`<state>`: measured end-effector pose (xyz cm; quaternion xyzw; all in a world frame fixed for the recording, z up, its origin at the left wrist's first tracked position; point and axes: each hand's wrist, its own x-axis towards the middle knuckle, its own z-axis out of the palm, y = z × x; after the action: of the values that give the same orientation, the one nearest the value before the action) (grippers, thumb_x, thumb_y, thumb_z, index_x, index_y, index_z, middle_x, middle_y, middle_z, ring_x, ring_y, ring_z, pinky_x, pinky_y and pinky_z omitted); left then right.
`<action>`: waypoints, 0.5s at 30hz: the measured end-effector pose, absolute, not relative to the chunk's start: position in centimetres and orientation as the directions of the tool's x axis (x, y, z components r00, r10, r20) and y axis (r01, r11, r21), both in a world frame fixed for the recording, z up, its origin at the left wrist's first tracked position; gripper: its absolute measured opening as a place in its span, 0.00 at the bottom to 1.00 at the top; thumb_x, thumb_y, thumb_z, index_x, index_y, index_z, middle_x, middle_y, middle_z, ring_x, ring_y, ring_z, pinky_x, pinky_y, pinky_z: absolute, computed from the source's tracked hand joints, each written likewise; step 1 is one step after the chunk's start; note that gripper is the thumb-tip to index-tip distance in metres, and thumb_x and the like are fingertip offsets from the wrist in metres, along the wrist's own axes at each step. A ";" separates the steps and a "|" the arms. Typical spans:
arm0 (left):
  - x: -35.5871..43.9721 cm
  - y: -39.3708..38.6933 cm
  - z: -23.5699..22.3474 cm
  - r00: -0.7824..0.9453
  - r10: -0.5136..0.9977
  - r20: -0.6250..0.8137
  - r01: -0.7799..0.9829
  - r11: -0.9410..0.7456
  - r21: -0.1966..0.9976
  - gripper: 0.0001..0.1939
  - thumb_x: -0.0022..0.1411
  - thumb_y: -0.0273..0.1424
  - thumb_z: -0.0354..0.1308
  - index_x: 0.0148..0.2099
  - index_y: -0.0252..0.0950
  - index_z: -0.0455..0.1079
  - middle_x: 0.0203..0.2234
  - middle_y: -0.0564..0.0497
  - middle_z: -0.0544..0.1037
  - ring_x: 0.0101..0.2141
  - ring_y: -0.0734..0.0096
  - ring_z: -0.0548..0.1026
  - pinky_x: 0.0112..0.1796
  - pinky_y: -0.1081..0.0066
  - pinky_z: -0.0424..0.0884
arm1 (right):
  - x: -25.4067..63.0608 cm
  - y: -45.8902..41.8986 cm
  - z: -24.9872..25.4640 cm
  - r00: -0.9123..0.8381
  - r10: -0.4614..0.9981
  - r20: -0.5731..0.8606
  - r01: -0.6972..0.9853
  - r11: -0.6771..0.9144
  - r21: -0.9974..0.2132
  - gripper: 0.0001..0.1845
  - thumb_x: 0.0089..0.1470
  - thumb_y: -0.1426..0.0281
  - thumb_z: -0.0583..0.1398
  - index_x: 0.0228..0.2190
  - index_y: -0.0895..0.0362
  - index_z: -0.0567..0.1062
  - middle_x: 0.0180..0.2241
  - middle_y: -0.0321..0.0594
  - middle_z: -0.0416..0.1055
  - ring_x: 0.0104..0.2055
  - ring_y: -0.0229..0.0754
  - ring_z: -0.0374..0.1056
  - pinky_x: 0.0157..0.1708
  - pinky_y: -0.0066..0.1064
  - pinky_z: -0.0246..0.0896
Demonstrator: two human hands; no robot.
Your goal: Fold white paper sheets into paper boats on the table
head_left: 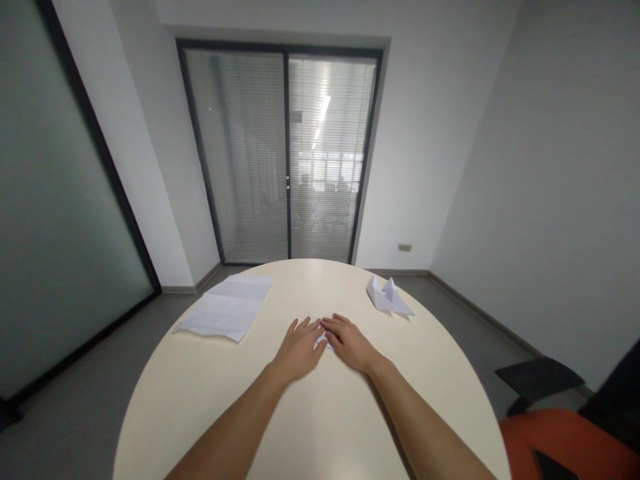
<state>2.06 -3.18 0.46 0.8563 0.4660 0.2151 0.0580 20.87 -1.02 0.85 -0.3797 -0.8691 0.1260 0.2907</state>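
My left hand (300,348) and my right hand (350,341) lie side by side, palms down, near the middle of the round cream table (310,427). Their fingers are stretched out flat and touch at the tips. A small piece of white paper (323,342) peeks out between and under them; most of it is hidden. A creased white sheet (227,308) lies flat to the left of my hands. A folded white paper shape (387,297) with raised points sits to the right, near the far edge.
Behind the table stands a glass sliding door (287,157) with blinds. A frosted glass wall (55,220) runs along the left. An orange seat (565,443) and a dark chair part (537,379) sit at the lower right, close to the table rim.
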 end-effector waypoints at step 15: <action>1.5 -2.9 0.8 0.469 0.807 0.359 0.765 -0.575 0.290 0.19 0.63 0.34 0.55 0.56 0.40 0.72 0.58 0.46 0.73 0.58 0.51 0.67 0.62 0.44 0.53 | 21.4 -1.1 1.2 -0.543 0.739 0.398 0.600 0.673 -0.432 0.17 0.59 0.73 0.55 0.47 0.54 0.78 0.49 0.42 0.77 0.56 0.46 0.68 0.66 0.48 0.48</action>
<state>1.52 -2.94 0.79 0.8560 0.4590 0.2336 0.0443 21.39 -1.06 1.15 -0.3850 -0.8697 0.1230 0.2833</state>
